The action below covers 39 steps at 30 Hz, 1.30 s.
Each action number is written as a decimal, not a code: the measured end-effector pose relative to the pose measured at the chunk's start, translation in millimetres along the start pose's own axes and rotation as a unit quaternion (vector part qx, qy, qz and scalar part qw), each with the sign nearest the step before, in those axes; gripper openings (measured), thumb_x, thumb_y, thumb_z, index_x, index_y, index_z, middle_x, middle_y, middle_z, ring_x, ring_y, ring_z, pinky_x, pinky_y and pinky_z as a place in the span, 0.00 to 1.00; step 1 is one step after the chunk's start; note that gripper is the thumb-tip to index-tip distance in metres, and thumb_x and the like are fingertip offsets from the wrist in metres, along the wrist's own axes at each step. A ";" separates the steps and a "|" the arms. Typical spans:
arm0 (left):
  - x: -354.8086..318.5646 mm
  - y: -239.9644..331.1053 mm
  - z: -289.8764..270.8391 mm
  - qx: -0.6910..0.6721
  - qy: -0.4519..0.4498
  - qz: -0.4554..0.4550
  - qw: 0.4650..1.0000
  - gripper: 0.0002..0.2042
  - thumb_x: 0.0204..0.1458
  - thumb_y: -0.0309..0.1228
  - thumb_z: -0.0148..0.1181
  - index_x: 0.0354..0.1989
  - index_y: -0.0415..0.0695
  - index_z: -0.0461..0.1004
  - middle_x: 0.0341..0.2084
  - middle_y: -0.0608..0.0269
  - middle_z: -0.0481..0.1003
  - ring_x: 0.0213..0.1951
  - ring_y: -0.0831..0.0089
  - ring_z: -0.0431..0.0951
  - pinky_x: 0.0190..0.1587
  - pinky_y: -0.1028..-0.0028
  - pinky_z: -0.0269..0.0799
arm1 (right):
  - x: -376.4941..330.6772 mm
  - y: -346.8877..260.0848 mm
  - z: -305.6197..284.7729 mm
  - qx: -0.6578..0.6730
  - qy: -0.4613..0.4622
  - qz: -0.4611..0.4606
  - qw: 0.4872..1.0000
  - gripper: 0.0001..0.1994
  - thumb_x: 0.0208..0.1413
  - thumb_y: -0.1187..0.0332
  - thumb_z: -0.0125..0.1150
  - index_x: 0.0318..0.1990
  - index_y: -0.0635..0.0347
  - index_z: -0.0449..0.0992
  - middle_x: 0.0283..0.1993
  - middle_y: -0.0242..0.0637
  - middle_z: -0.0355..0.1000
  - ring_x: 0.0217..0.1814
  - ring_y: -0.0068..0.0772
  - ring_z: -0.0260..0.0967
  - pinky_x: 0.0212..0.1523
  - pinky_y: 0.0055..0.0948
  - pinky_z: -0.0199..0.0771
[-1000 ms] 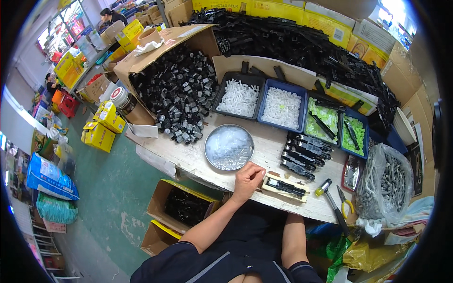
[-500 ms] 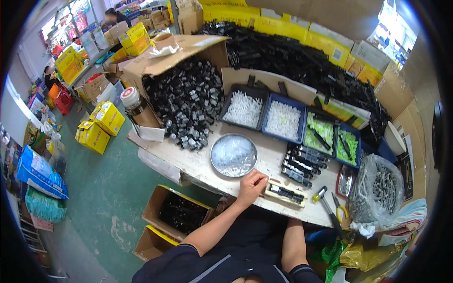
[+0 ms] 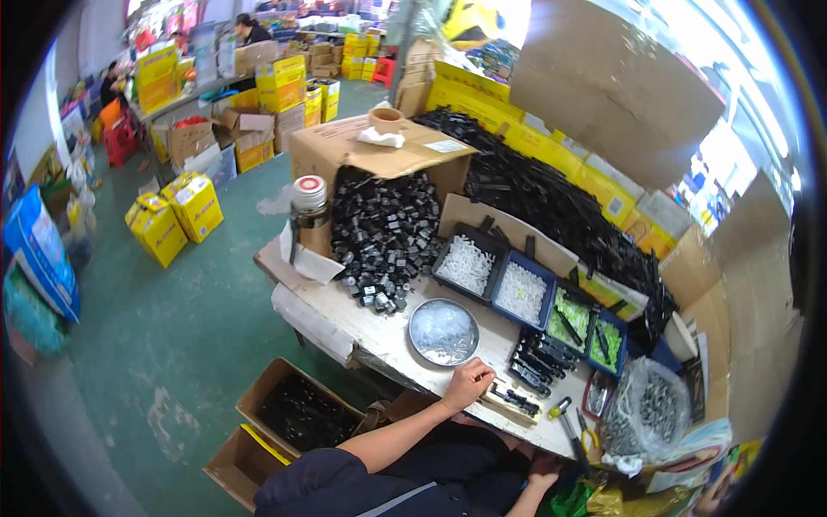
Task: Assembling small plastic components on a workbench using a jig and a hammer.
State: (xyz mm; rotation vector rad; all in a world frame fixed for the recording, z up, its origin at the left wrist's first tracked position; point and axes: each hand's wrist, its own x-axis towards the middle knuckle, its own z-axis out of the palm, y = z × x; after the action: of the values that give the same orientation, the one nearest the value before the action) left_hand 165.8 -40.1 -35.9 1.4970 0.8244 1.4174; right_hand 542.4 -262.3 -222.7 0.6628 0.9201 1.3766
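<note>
My left hand [image 3: 469,383] is above the table edge, thumb and fingertips pinched together; whatever they hold is too small to make out. It is between a round metal dish [image 3: 444,364] of small pieces, partly under clear film, and a cream-coloured fixture block [image 3: 506,410]. A black mechanical part [image 3: 519,400] lies in that block. Below the table's front edge, near my lap, my right hand [image 3: 544,476] shows only in part, its fingers hidden. Several similar black parts [image 3: 541,360] lie in a row beyond the block.
A hammer [image 3: 562,408] and pliers [image 3: 589,438] lie right of the block, beside a clear bag of metal parts [image 3: 655,405]. Trays of white pieces [image 3: 466,264] and green pieces [image 3: 570,314] stand behind. A carton [image 3: 388,224] spills black parts; open boxes [image 3: 301,414] stand below left.
The view has swung left and up, so the table appears further right and lower. My left hand stays pinched beside the block. My right hand now shows below the table edge.
</note>
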 end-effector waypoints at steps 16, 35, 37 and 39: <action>7.0 -23.2 15.8 -0.058 0.039 0.031 0.997 0.07 0.45 0.30 0.55 0.23 0.38 0.72 0.23 0.54 0.69 0.26 0.60 0.72 0.31 0.68 0.67 | 2.4 -4.5 64.5 -0.697 0.159 -0.436 0.547 0.15 0.53 0.56 0.47 0.23 0.55 0.71 0.13 0.30 0.60 0.14 0.29 0.58 0.18 0.30 0.63; 1.7 -24.9 7.6 -0.010 0.032 0.021 0.999 0.06 0.45 0.27 0.55 0.21 0.38 0.71 0.22 0.52 0.68 0.27 0.56 0.71 0.30 0.65 0.66 | 11.9 159.8 -8.3 -0.926 0.226 -0.163 -0.257 0.12 0.44 0.69 0.51 0.34 0.65 0.75 0.31 0.51 0.73 0.37 0.48 0.72 0.39 0.40 0.70; 5.0 -11.8 2.2 -0.019 0.034 0.042 0.998 0.05 0.45 0.26 0.55 0.23 0.38 0.72 0.21 0.54 0.68 0.25 0.58 0.70 0.28 0.67 0.65 | 4.6 180.0 -13.9 -0.934 0.271 -0.154 -0.175 0.10 0.42 0.73 0.51 0.33 0.62 0.76 0.32 0.48 0.74 0.38 0.45 0.72 0.40 0.35 0.70; 9.9 -3.6 4.4 -0.037 0.006 0.008 0.999 0.03 0.44 0.25 0.57 0.24 0.38 0.74 0.20 0.58 0.68 0.23 0.66 0.70 0.27 0.72 0.65 | -2.4 193.7 -16.1 -0.932 0.279 -0.144 -0.178 0.10 0.44 0.72 0.54 0.35 0.64 0.76 0.34 0.47 0.74 0.38 0.42 0.73 0.40 0.33 0.71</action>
State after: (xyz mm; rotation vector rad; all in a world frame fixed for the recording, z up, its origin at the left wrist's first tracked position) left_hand 171.8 -30.4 -35.0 1.4417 0.7614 1.4546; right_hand 427.7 -245.0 -66.8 2.9653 1.4256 -0.8840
